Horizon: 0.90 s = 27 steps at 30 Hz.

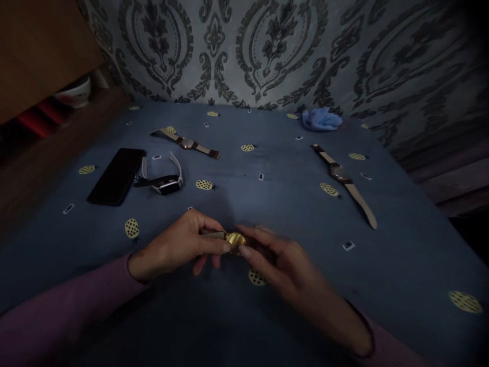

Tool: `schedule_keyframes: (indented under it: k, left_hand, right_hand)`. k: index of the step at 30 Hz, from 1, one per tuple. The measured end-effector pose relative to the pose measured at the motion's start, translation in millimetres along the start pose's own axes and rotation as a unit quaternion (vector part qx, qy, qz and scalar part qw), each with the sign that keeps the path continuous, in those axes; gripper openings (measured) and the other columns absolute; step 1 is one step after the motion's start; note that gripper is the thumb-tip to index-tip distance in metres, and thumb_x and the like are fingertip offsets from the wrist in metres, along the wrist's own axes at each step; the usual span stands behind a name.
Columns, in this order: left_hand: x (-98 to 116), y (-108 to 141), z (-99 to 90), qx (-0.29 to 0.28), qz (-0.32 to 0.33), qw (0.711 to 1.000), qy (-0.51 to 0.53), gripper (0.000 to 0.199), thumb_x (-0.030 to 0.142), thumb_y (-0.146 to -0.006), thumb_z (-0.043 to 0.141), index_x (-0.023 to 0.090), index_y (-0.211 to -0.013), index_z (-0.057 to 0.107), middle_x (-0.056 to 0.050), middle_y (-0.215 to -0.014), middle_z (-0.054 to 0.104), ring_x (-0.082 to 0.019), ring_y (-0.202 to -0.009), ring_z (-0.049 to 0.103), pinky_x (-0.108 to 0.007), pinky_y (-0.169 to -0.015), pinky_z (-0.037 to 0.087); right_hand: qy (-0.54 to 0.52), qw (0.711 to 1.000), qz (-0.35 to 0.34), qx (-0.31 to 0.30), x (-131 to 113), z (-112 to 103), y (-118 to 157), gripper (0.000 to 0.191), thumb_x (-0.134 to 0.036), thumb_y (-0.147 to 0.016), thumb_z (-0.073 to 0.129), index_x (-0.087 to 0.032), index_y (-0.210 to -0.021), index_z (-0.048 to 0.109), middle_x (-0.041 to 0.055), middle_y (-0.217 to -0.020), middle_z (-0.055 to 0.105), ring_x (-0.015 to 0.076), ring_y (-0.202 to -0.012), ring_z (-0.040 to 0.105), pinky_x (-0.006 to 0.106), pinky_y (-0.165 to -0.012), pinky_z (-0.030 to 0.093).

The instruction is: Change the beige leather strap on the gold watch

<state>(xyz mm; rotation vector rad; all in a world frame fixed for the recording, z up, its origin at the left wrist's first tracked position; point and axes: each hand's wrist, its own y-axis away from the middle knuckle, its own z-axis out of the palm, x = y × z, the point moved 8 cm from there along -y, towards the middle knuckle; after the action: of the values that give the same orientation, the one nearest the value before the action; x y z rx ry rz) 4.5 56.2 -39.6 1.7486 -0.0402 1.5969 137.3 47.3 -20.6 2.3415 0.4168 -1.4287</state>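
Observation:
A small gold watch [236, 243] with a strap is held low over the blue tablecloth, near the lower middle of the view. My left hand [187, 243] pinches its left side and strap between thumb and fingers. From the right, my right hand [286, 260] is closed around the watch's other edge, its thumb tip on the gold surface. Part of the strap is hidden by my fingers.
A black phone [117, 177] and a white smartwatch [168, 183] lie at the left. Strapped watches lie at the back left [187, 143] and right [339, 173]. A crumpled blue cloth [321, 119] is by the patterned wall. A bowl [76, 93] sits on the left shelf.

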Motion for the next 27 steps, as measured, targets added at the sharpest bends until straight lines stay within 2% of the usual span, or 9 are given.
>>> schedule_keyframes:
  k: [3,6,9,11,14,17,22,24,27]
  left_hand:
    - [-1,0,-0.4,0.006,-0.009,1.0,0.002,0.014,0.026,-0.079,0.067,0.012,-0.074,0.068,0.003,-0.053,0.064,-0.003,-0.031,0.046,-0.014,-0.032,0.029]
    - [-1,0,-0.7,0.012,-0.013,1.0,0.013,0.014,0.025,-0.079,0.067,0.012,-0.073,0.067,0.003,-0.052,0.064,-0.003,-0.03,0.045,-0.014,-0.032,0.03]
    - [-2,-1,-0.3,0.011,-0.01,1.0,0.02,0.013,0.024,-0.077,0.069,0.012,-0.074,0.068,0.004,-0.052,0.064,-0.003,-0.03,0.045,-0.015,-0.033,0.032]
    - [-3,-1,-0.1,0.01,-0.008,1.0,0.022,0.013,0.025,-0.076,0.07,0.012,-0.074,0.068,0.003,-0.053,0.064,-0.003,-0.031,0.046,-0.014,-0.033,0.032]
    - [-4,-1,-0.9,0.013,-0.005,1.0,0.02,0.014,0.026,-0.076,0.071,0.012,-0.073,0.068,0.003,-0.053,0.065,-0.003,-0.031,0.047,-0.014,-0.033,0.032]
    - [-5,-1,-1.4,0.012,-0.006,1.0,0.021,0.014,0.025,-0.078,0.069,0.012,-0.072,0.068,0.003,-0.053,0.064,-0.003,-0.031,0.047,-0.013,-0.033,0.032]
    - [-2,-1,-1.0,0.01,0.0,1.0,0.026,0.014,0.024,-0.078,0.07,0.013,-0.07,0.067,0.004,-0.053,0.064,-0.003,-0.031,0.046,-0.013,-0.034,0.034]
    - [-2,-1,-0.1,0.008,-0.004,1.0,0.03,0.015,0.025,-0.076,0.072,0.013,-0.069,0.067,0.004,-0.052,0.064,-0.003,-0.03,0.046,-0.012,-0.033,0.033]
    - [-2,-1,0.7,0.008,-0.01,0.999,0.032,0.016,0.026,-0.076,0.072,0.012,-0.07,0.067,0.004,-0.052,0.064,-0.003,-0.03,0.046,-0.012,-0.033,0.033]
  right_hand:
    - [0.028,0.998,-0.008,0.062,3,-19,6,0.041,-0.036,-0.097,0.044,-0.026,-0.136,0.055,0.0081,-0.114,0.064,0.025,-0.103,0.062,0.045,-0.091,0.052]
    - [-0.007,0.999,-0.013,0.033,7,-26,9,0.05,-0.031,-0.098,0.041,-0.029,-0.148,0.037,0.0067,-0.106,0.063,0.0168,-0.076,0.063,0.034,-0.069,0.057]
    - [-0.085,0.996,-0.01,0.02,9,-31,7,0.06,-0.032,-0.096,0.047,-0.028,-0.152,0.025,0.0077,-0.105,0.065,0.0143,-0.068,0.064,0.03,-0.061,0.058]
    - [-0.152,0.988,0.003,0.033,9,-34,4,0.054,-0.035,-0.094,0.053,-0.026,-0.145,0.036,0.0108,-0.111,0.066,0.0161,-0.074,0.069,0.032,-0.066,0.06]
    - [-0.204,0.977,0.024,0.056,8,-37,2,0.033,-0.038,-0.088,0.063,-0.02,-0.115,0.06,0.0136,-0.116,0.068,0.0213,-0.089,0.072,0.034,-0.077,0.061]
    - [-0.19,0.978,0.038,0.071,5,-40,3,0.021,-0.036,-0.086,0.066,-0.019,-0.098,0.067,0.0102,-0.097,0.074,0.0194,-0.085,0.073,0.027,-0.072,0.061]
    - [-0.134,0.988,0.03,0.075,-2,-40,3,0.013,-0.03,-0.088,0.063,-0.019,-0.09,0.069,-0.0035,-0.053,0.059,0.0086,-0.045,0.054,0.018,-0.046,0.048]
    - [-0.114,0.989,0.022,0.087,-4,-39,0,0.012,-0.028,-0.087,0.063,-0.019,-0.091,0.069,-0.0057,-0.052,0.051,0.0077,-0.044,0.049,0.017,-0.042,0.044]
    - [-0.083,0.993,-0.002,0.084,-10,-35,-5,0.015,-0.028,-0.087,0.061,-0.02,-0.099,0.066,-0.0024,-0.067,0.058,0.0089,-0.051,0.053,0.018,-0.045,0.046]
